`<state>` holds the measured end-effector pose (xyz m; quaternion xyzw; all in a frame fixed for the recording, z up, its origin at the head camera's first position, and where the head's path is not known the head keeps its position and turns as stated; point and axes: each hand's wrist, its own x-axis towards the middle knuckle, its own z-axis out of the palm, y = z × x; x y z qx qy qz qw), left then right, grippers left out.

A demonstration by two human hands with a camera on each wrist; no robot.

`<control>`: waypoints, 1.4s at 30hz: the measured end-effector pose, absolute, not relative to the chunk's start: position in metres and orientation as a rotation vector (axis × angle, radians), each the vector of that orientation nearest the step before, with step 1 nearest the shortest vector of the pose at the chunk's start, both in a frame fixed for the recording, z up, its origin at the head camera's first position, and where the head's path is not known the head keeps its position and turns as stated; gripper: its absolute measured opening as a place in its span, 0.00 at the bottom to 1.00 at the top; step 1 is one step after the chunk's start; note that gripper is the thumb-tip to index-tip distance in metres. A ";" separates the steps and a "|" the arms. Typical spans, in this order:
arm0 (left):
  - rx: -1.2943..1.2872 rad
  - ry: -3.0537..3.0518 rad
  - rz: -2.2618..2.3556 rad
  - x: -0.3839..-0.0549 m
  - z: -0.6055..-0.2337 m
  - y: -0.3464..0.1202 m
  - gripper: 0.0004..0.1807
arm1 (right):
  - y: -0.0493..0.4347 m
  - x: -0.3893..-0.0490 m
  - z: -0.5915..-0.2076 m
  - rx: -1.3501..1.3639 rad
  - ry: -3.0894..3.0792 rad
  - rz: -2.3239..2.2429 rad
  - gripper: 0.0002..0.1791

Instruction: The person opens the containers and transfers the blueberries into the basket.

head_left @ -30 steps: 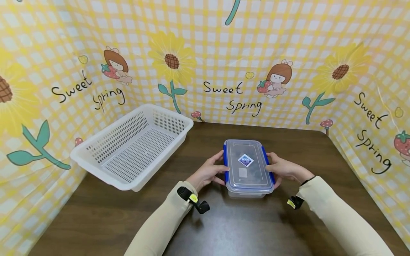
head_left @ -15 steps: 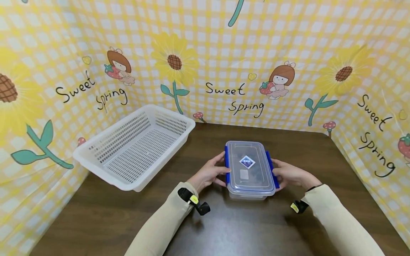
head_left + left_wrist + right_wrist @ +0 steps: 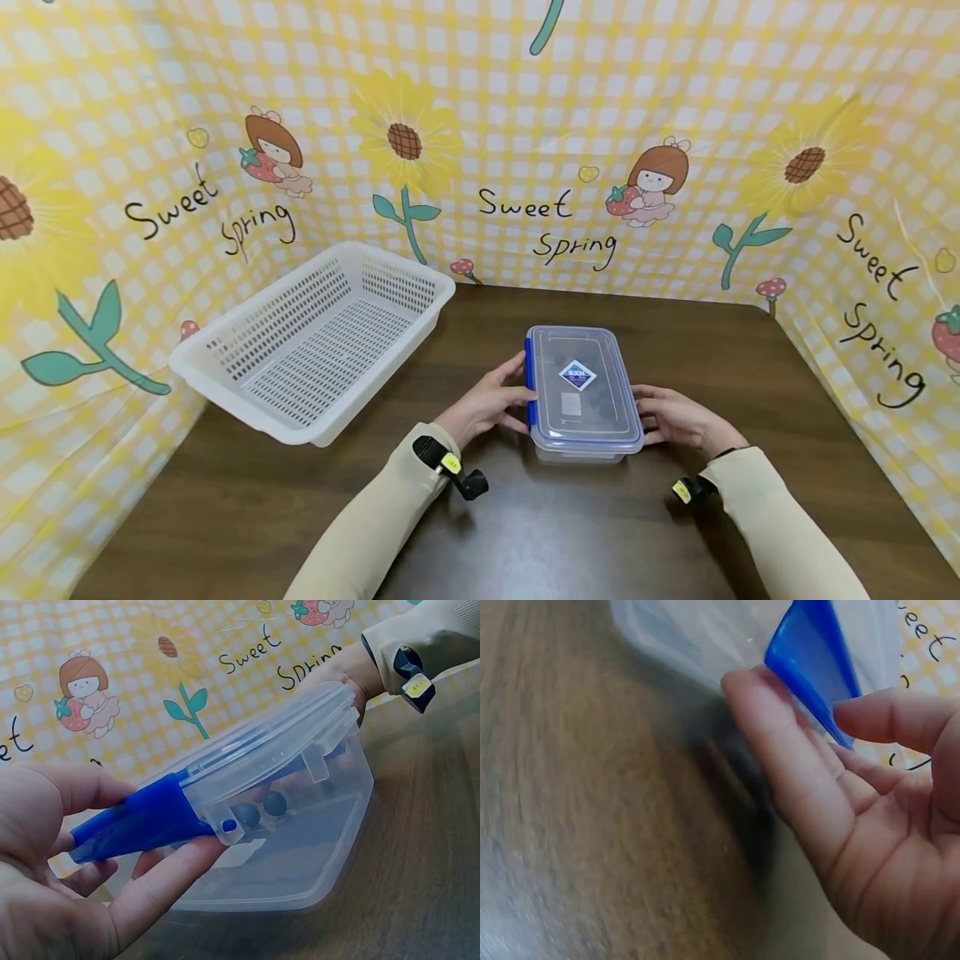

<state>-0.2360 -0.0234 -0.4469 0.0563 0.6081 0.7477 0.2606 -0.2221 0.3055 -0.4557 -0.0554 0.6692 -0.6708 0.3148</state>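
Note:
A clear plastic food storage container (image 3: pixel 592 417) with a lid and blue side clips stands on the table. My left hand (image 3: pixel 483 406) holds its left side; in the left wrist view, fingers lie on both sides of the left clip (image 3: pixel 150 817). At the other side is my right hand (image 3: pixel 678 418), its fingers fairly straight and spread. Up close, its fingertips touch or nearly touch the right clip (image 3: pixel 814 667), which juts from the wall. From above, that clip is out of sight. Through the wall show dark round shapes (image 3: pixel 275 802), their kind unclear.
A white perforated plastic basket (image 3: pixel 337 358) stands at the left of the dark wooden table (image 3: pixel 525 533). Yellow checked cloth (image 3: pixel 525 125) with printed flowers and figures rises behind and at both sides.
The right clip, seen sticking outward half a second ago, no longer shows from above. My right hand has drawn slightly outward from the lid's edge. My left hand stays at its side.

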 end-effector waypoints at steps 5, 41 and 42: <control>0.143 1.663 2.026 -0.236 -0.445 -0.023 0.47 | 0.306 -0.222 -0.440 -0.021 1.951 -1.752 0.32; 0.158 2.001 1.807 -0.232 -0.424 -0.007 0.51 | 0.290 -0.213 -0.416 -0.219 1.781 -1.793 0.49; 0.155 2.018 1.797 -0.231 -0.424 -0.007 0.51 | 0.289 -0.214 -0.416 -0.220 1.782 -1.790 0.49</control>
